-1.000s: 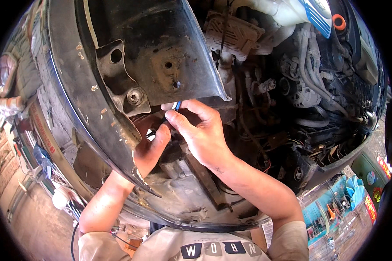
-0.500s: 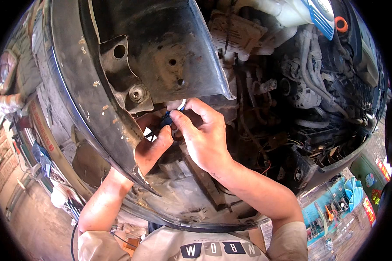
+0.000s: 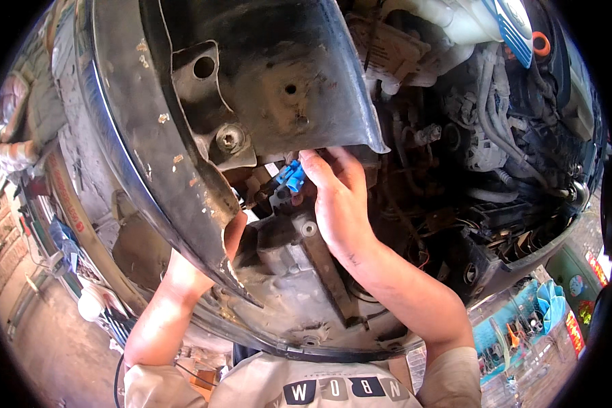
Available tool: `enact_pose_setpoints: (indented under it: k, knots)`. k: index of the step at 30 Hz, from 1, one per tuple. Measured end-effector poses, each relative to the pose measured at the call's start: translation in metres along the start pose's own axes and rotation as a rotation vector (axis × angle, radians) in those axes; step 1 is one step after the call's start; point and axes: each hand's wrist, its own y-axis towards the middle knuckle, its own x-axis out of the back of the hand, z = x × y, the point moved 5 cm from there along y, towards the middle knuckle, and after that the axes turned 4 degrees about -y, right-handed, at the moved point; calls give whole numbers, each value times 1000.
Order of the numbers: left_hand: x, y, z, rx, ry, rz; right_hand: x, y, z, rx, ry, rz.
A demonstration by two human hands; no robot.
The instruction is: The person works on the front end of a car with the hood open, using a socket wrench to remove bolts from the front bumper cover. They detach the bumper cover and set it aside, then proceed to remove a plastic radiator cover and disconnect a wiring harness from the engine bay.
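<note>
My right hand (image 3: 333, 190) reaches under the lower edge of a dark metal panel (image 3: 265, 47), thumb and fingers bent just beside blue plastic connectors (image 3: 294, 178) on dark wiring. Whatever those fingers grip is hidden. My left hand (image 3: 232, 232) is mostly behind the curved black body edge (image 3: 146, 115), which has flaking paint, so its fingers cannot be seen. A bolt (image 3: 228, 139) sits on the bracket above the connectors, and a grey cast part (image 3: 282, 248) lies below them.
The engine bay (image 3: 503, 156) with hoses fills the right, below a white reservoir (image 3: 455, 20). An orange ring (image 3: 541, 43) is at the top right. A turquoise tool board (image 3: 496, 319) stands at the lower right, and a white round object (image 3: 90, 306) at the lower left.
My right hand has shifted up and right, exposing the blue connectors. My left hand has withdrawn downward behind the body edge. The panel appears further right in the picture.
</note>
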Motion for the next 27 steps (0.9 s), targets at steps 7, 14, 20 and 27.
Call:
enact_pose_setpoints:
  k: [7, 14, 20, 27]
  knots:
    - [-9, 18, -7, 32, -344, 127, -2, 7, -6, 80, -29, 207]
    - [-10, 24, -9, 182, -327, 34, 12, 8, -4, 191, -441, -56]
    - [-12, 17, 5, 43, -221, -39, -5, -2, 10, 213, -644, 272]
    - [-15, 14, 9, 141, -313, 113, -8, 1, 17, 395, -784, 319]
